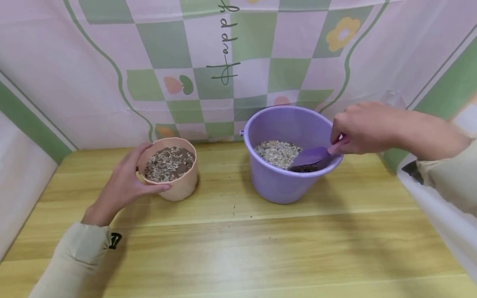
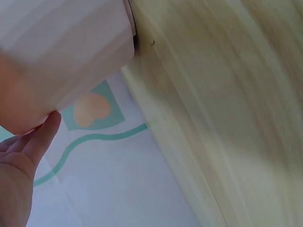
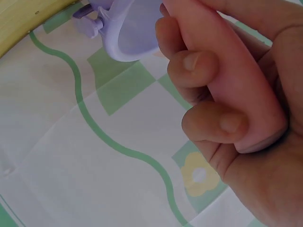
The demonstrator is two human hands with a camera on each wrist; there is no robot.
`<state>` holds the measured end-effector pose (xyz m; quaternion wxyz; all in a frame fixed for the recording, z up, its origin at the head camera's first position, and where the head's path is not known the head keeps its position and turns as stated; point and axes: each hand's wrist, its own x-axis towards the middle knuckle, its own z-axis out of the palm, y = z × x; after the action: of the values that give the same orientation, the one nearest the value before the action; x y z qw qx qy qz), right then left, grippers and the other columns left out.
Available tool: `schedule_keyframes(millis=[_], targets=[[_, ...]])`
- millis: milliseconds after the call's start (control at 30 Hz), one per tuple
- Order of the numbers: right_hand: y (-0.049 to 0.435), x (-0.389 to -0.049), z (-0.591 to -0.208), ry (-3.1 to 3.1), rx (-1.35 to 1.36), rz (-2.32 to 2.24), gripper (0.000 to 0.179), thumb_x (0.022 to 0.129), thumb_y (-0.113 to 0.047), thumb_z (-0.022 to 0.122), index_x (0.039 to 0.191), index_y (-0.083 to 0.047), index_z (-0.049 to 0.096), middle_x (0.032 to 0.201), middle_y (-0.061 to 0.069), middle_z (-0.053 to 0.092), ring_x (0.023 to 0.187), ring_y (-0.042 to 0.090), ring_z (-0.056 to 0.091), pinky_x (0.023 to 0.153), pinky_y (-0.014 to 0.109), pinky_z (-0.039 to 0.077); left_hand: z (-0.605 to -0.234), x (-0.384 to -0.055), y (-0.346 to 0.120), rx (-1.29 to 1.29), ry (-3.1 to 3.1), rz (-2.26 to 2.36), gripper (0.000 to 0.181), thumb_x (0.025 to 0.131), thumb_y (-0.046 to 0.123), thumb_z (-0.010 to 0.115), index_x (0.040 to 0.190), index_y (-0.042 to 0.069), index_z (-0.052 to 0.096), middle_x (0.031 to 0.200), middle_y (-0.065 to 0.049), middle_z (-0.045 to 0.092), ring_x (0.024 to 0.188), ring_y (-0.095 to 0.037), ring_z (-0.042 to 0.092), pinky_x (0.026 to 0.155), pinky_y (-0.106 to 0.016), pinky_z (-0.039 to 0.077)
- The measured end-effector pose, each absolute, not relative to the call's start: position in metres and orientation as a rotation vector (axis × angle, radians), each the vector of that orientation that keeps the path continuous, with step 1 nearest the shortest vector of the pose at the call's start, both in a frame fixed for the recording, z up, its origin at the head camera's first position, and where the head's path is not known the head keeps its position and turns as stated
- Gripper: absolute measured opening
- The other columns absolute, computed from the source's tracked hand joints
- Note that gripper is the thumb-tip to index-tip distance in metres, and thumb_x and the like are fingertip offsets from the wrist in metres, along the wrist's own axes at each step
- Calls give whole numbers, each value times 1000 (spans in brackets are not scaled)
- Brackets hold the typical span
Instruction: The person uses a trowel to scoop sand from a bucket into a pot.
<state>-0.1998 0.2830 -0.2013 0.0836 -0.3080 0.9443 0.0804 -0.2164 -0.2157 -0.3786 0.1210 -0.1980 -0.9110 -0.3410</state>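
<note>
My left hand [image 1: 123, 184] holds a peach-coloured flower pot [image 1: 180, 188] at the table's left, thumb against its near side and fingers round its far-left side. Brown soil [image 1: 181, 170] with pale grit scattered over it fills the pot. In the left wrist view, fingertips touch the pot's wall [image 2: 71, 52]. My right hand [image 1: 367, 126] grips a small trowel [image 1: 313, 155] by its pink handle [image 3: 236, 90], fingers curled round it. The purple blade is inside a lilac bucket [image 1: 274, 187], at pale gravel [image 1: 277, 153] with a dark patch beside it. The blade's tip is hidden.
Both containers stand on a wooden table [image 1: 212, 258] with a few dark crumbs [image 1: 234, 207] between them. Behind hangs a green-and-white checked cloth [image 1: 212, 33], close to the table's back edge. White cloth also borders the left and right sides.
</note>
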Motion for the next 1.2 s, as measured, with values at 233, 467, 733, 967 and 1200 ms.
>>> schedule_keyframes(millis=[233,467,733,967,1200], targets=[[284,-201,-199,2795,-883,225,16,82,-29,81,69,-34,72,60,-18,58,55,6,49,51,29,41,-380,-214,-209,-614,-2670,-1006,117,57,52,94,152,15,37,150,-17,44,135,-40,42,104,-69,37],[283,-201,-199,2788,-882,234,18,81,-30,81,68,-34,71,58,-18,56,54,6,47,49,29,39,-381,-210,-203,-680,-2647,-986,115,58,56,93,151,18,38,150,-11,45,134,-37,44,102,-68,39],[283,-202,-201,2803,-892,223,16,81,-30,82,69,-34,72,59,-19,57,52,5,47,48,28,40,-380,-206,-197,-756,-2615,-919,113,60,56,92,150,16,38,149,-11,46,132,-37,47,100,-66,43],[282,-203,-203,2798,-912,226,19,80,-29,82,66,-34,70,58,-18,55,52,5,47,47,27,39,-378,-202,-191,-789,-2598,-877,114,59,56,92,150,13,38,149,-13,45,130,-39,48,98,-65,45],[281,-203,-204,2808,-907,215,15,79,-30,83,69,-33,73,61,-18,58,54,6,49,49,30,42,-377,-198,-188,-817,-2599,-842,114,59,55,92,150,13,37,148,-14,46,127,-39,51,95,-62,49]])
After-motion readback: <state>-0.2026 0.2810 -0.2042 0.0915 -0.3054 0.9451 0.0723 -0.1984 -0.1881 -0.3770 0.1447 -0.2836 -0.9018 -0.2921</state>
